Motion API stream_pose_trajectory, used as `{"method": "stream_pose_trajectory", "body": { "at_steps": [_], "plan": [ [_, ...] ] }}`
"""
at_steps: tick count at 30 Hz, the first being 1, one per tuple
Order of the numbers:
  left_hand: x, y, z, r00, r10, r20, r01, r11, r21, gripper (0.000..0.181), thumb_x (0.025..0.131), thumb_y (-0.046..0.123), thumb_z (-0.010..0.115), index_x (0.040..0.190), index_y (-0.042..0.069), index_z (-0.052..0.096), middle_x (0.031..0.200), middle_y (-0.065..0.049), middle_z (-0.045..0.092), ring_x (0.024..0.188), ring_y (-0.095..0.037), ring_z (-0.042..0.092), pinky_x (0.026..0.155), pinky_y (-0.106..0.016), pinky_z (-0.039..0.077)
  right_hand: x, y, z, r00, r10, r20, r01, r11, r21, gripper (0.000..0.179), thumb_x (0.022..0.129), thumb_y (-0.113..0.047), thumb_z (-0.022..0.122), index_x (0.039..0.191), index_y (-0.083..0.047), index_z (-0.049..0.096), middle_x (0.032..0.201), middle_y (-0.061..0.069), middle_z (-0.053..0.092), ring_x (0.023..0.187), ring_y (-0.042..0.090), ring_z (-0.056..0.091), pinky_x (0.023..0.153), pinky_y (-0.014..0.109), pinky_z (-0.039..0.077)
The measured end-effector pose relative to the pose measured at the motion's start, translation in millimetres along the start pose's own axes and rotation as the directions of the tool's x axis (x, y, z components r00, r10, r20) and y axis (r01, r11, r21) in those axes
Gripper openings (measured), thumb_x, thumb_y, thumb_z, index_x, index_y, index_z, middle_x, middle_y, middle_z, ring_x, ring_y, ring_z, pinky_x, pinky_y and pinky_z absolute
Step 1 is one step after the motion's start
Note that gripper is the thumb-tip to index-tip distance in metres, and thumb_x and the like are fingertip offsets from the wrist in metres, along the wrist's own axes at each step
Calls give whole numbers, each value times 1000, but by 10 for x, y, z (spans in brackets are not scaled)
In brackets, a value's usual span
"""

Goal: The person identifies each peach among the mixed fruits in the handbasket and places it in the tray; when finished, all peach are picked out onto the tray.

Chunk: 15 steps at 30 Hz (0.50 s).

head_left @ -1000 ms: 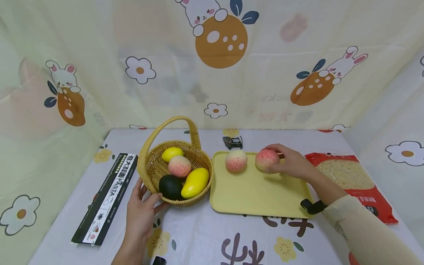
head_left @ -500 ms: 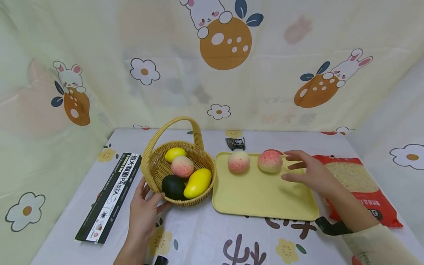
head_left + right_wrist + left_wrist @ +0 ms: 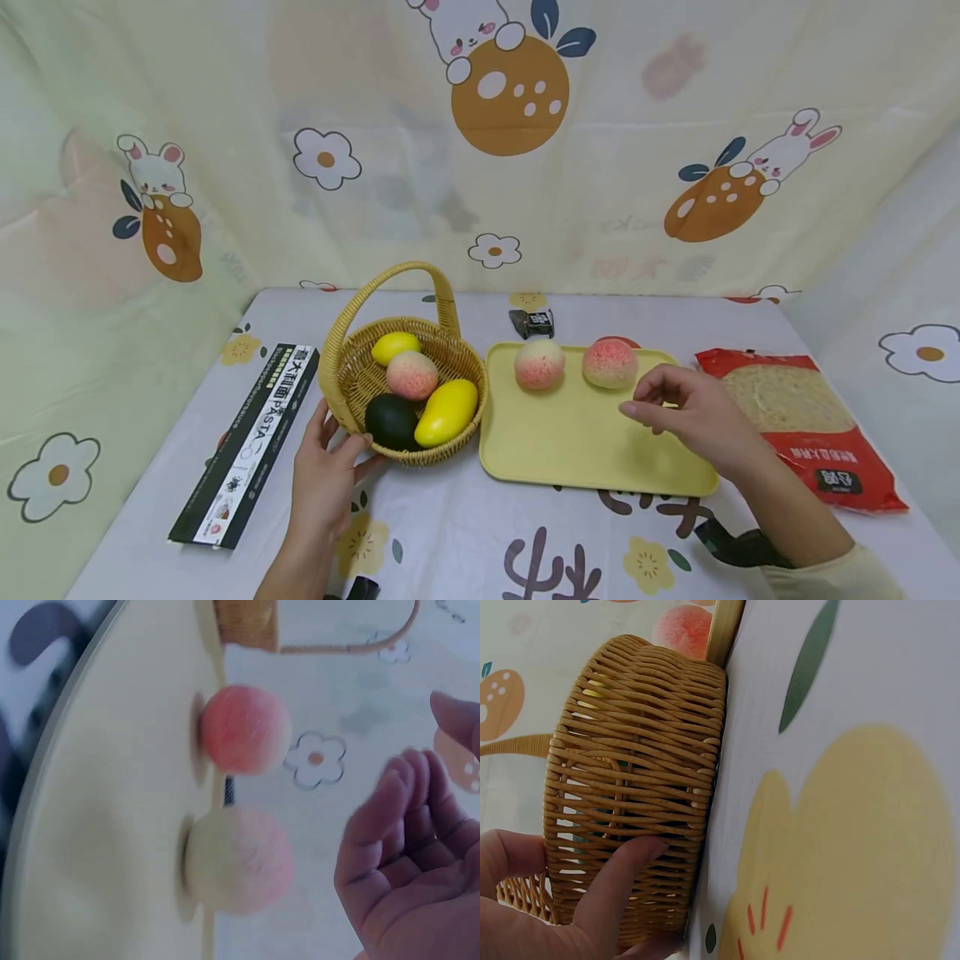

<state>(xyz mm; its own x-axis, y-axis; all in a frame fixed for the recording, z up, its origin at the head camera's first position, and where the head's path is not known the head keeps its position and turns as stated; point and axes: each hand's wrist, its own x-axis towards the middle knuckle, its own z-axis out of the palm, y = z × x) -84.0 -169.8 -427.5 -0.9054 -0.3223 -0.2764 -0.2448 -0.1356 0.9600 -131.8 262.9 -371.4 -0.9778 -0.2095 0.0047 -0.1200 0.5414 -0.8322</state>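
Note:
My left hand (image 3: 322, 479) holds the side of a wicker basket (image 3: 348, 358), with fingers and thumb against its woven wall (image 3: 641, 780). Inside the basket lie a yellow lemon (image 3: 395, 347), a pink-and-cream peach (image 3: 412, 375), a yellow mango (image 3: 447, 413) and a dark green avocado (image 3: 392, 422). Two more peaches rest side by side near the back edge of a yellow tray (image 3: 570, 450): the left peach (image 3: 540, 365) and the right peach (image 3: 610, 363). Above the tray's right part, apart from the right peach, is my right hand (image 3: 693, 412), fingers loosely bent and holding nothing.
A long black-and-white pasta box (image 3: 243, 446) lies left of the basket. To the tray's right is a red food packet (image 3: 810, 425). Behind the tray sits a small black wrapped packet (image 3: 532, 322). A patterned cloth hangs at the back.
My right hand has let go of the right peach on the tray and drawn back to the right, its fingers now bent closer together. The left hand stays at the basket.

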Motion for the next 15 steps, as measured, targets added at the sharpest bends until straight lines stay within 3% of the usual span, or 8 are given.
{"method": "stream_pose_trajectory", "body": {
  "at_steps": [6, 15],
  "plan": [
    [6, 6, -4, 1000, -3, -1, 3, 1000, 5, 94, 97, 3, 61, 172, 31, 11, 176, -10, 22, 150, -38, 46, 99, -53, 60, 69, -205, 134, 999, -34, 4, 34, 999, 14, 26, 93, -28, 82, 92, -9, 66, 84, 3, 62, 72, 21, 59, 59, 29, 53],
    [0, 13, -5, 1000, -6, 4, 6, 1000, 1, 94, 97, 2, 61, 172, 31, 11, 176, -10, 22, 150, -38, 46, 99, -53, 60, 336, -460, 363, 989, -129, 72, 129, 992, 3, 20, 91, -24, 83, 89, -13, 67, 87, 7, 61, 75, 21, 57, 59, 27, 49]
  ]
}}
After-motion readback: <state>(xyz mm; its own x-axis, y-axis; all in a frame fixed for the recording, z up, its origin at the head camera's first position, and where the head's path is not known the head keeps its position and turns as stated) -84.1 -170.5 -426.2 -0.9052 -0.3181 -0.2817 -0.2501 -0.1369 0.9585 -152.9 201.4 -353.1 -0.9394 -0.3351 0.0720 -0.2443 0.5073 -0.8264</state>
